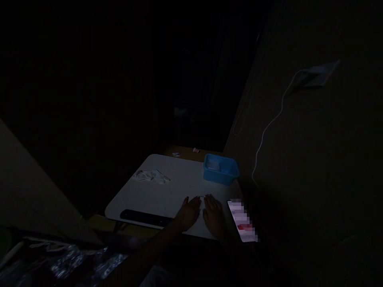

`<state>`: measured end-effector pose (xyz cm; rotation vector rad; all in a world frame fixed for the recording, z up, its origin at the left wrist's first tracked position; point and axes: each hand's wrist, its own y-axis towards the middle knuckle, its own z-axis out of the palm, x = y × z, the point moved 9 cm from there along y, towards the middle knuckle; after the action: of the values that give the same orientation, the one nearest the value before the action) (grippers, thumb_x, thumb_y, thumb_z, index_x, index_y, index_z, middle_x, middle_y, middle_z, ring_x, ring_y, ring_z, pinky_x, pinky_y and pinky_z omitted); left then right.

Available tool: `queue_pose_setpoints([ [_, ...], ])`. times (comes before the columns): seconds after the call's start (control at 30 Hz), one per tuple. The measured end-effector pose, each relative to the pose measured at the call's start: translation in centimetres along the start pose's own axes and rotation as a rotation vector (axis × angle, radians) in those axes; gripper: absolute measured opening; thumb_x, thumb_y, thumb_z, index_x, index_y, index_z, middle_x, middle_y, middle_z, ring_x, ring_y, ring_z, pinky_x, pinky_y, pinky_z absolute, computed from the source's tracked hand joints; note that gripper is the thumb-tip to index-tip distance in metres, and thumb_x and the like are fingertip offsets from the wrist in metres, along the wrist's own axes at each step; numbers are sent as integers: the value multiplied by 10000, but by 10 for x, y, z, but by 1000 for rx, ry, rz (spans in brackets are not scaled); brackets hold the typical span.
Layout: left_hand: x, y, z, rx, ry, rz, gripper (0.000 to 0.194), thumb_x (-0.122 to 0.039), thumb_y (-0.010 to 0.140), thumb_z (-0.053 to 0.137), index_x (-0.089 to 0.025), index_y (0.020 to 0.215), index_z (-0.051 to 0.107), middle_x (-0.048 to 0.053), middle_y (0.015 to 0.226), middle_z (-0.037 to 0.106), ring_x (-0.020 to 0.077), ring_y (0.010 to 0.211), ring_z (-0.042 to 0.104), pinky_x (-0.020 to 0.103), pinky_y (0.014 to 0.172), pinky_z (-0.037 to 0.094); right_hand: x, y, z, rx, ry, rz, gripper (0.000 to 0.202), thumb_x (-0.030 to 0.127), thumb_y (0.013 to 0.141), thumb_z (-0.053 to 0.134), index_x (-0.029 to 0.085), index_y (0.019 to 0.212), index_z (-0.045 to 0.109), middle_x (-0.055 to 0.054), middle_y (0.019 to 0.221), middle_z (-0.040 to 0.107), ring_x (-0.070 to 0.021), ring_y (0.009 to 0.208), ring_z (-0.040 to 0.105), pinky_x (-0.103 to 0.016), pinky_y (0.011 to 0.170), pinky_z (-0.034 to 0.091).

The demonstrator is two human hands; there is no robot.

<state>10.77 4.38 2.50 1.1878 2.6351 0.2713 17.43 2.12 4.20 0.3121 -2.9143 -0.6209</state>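
The picture is very dark. My left hand point(189, 213) rests low over the white table point(179, 175), palm down, its thumb apart from the fingers. Beside it on the right, my right hand point(213, 215) lies palm down with its fingers stretched forward. A small thin dark item point(202, 196) spans the gap between the fingertips of both hands; whether either hand grips it cannot be made out. Behind my right hand stands a blue basket point(220, 177) with something pale point(213, 164) inside. A crumpled white cloth or cord bundle point(151, 175) lies at the table's left.
A lit phone point(241, 221) is at the table's right edge. A black strip point(145, 217) runs along the front edge. Beyond the table are a small spool point(196, 150) and a pale scrap point(176, 154). A white cable point(262, 137) hangs from a wall socket.
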Motion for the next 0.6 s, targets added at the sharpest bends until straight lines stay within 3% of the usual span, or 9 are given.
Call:
queue_pose_setpoints([
  [0.1,1,1,7,59,26,9,433,-218,844,302,-109,1261,342,133,1311,383,207,1229,295,483,991,183,2,-1,9,57,-46,4,479,369,868,267,118,1264,367,-116,1328,357,-211,1246,252,-428,1006,147],
  [0.23,2,5,5,99,30,21,440,-242,822,361,-103,1239,377,154,1289,406,231,1203,336,492,981,188,2,-3,18,108,-50,-12,517,436,872,217,152,1288,330,-106,1337,340,-214,1249,253,-461,1004,145],
  [0.43,3,3,-2,7,8,69,398,-253,858,319,-172,1245,357,124,1279,426,216,1185,360,513,974,161,-4,-5,16,105,-29,-55,498,418,849,308,188,1290,320,-92,1344,332,-214,1241,268,-452,997,169],
  [0.6,6,0,-6,-30,-22,113,357,-260,870,311,-240,1219,377,94,1263,448,204,1166,384,536,964,133,-7,-8,7,52,2,-58,390,275,776,436,232,1162,471,-46,1318,388,-214,1245,253,-423,1001,169],
])
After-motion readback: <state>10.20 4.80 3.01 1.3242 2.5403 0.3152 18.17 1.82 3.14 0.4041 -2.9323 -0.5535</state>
